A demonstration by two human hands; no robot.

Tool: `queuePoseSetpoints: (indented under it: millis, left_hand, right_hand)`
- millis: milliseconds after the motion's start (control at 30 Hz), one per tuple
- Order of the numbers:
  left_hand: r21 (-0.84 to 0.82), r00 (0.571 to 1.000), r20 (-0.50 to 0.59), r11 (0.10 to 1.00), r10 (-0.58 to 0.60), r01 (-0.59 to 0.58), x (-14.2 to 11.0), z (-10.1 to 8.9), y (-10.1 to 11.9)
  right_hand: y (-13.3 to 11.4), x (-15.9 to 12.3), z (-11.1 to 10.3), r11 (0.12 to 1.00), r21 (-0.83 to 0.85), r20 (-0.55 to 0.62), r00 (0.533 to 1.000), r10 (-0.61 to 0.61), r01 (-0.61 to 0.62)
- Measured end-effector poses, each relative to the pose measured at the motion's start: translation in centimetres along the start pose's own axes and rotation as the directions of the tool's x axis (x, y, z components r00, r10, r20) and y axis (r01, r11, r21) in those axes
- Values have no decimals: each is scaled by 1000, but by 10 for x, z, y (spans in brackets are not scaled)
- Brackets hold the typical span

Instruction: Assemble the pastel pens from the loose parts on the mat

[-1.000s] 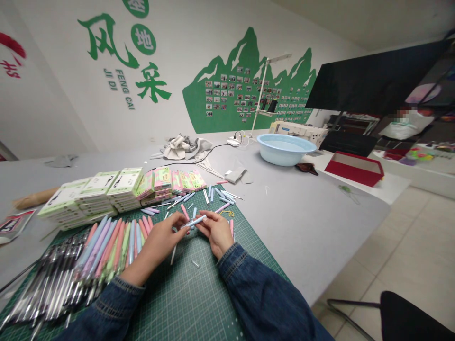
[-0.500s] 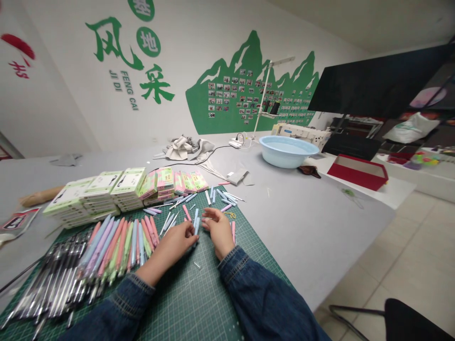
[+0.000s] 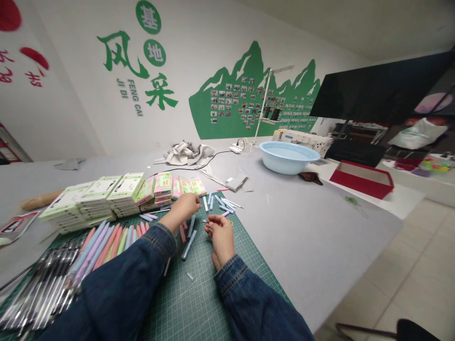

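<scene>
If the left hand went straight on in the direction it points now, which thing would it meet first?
Most likely the slim white sticks just to the right of the left hand, with blue tubes close beyond them. Height is unclear here, so it might pass above them.

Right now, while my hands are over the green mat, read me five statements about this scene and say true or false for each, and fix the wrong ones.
1. Coloured pens lie side by side on the green mat. True.
2. The two hands are clasped together. False: the left hand and the right hand are apart.
3. A light blue basin stands on the grey table. True.
4. The white-and-green boxes are stacked to the right of the basin. False: the white-and-green boxes are stacked to its left.
5. Both sleeves are bright yellow. False: the left sleeve and the right sleeve are dark blue.
</scene>
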State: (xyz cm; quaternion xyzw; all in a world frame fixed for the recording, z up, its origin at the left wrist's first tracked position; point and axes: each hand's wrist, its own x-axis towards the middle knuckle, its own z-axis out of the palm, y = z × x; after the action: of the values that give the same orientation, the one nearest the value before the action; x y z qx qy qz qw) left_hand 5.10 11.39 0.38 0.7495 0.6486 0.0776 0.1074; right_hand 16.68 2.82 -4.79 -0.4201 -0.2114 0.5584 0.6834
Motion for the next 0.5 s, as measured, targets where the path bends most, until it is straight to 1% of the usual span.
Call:
queuePoseSetpoints:
  millis: [100,200,300,367,433,500]
  left_hand:
    - [9,998,-29,999,-50,50,40,10,11]
    - [4,994,-18,995,-104,104,63,28,17]
    - [-15,989,27,989,-147,148,73,41,20]
    - [-35,983,55,984,-175,177,75,45,22]
    - [-65,978,69,978,-196,200,75,42,22]
    - [-115,978,65,972,-199,206,73,34,21]
  right_hand:
    - [0,1,0,1000,0,-36,999,18,-18]
    - [0,2,0,1000,7,-47,999,10,-10]
    - [1,2,-1,1000,17,-55,998,-1,2]
    - [2,2,-1,1000,2,-63,998,-8,8]
    - [1,4,-2,1000,-23,-58,998,-7,6]
    - [0,7,-4,999,-39,-43,999,12,-14]
